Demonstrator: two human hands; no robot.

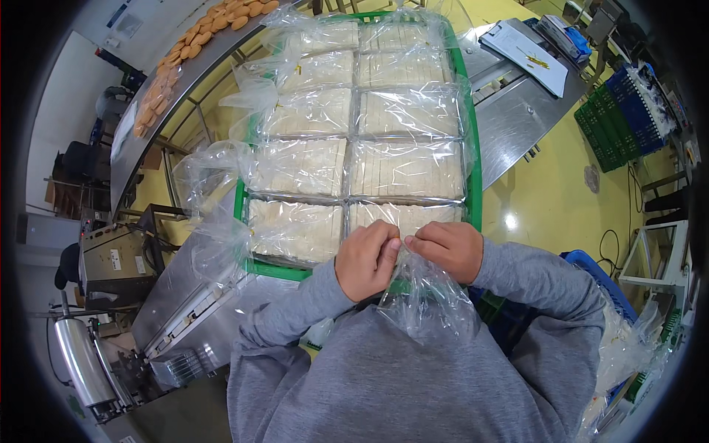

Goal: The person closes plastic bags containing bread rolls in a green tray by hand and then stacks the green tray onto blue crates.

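Note:
A green plastic crate [473,166] holds two columns of clear plastic bags of pale, flat sliced food [407,169]. My left hand [368,260] and my right hand [451,250] meet over the near right bag, fingertips pinched at the gathered neck of its clear plastic bag [424,288]. The bag's loose end spreads towards my grey sweatshirt. The near left bag [296,230] lies beside my left hand, and yellow ties show on several of the left bags' necks. Whatever lies between my fingertips is too small to tell.
Flat orange-brown rounds [207,27] lie on a curved steel table at the upper left. A clipboard [526,58] with yellow ties rests on a steel surface at the right. Stacked green and blue crates [604,130] stand farther right. Machinery with a metal roller [83,360] is at the lower left.

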